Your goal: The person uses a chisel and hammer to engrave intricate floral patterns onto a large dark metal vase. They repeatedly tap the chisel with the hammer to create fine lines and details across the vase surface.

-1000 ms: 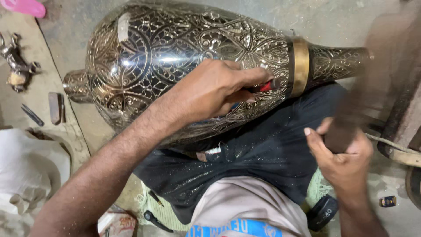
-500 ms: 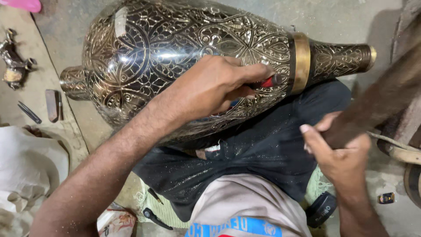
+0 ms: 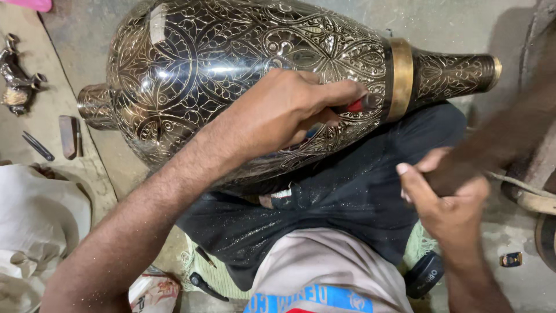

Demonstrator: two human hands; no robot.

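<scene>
A large engraved metal vase point(image 3: 231, 64) with a gold band near its neck lies on its side across my lap, neck pointing right. My left hand point(image 3: 284, 110) rests on its belly, closed around a small red-handled engraving tool point(image 3: 354, 105) whose tip touches the surface by the gold band. My right hand point(image 3: 449, 200) grips a brown wooden mallet point(image 3: 509, 136), blurred with motion and angled up to the right. The mallet's head is out of frame.
A dark cloth point(image 3: 324, 203) covers my lap under the vase. On the floor at left lie a small metal figurine point(image 3: 14, 75), a flat stone point(image 3: 68, 136), a thin tool point(image 3: 37, 146) and white cloth point(image 3: 35, 214). A sandal point(image 3: 533, 197) sits at the right edge.
The mallet in my right hand has swung, with its handle shifting lower and more to the right. My left hand stays on the vase with the tool.
</scene>
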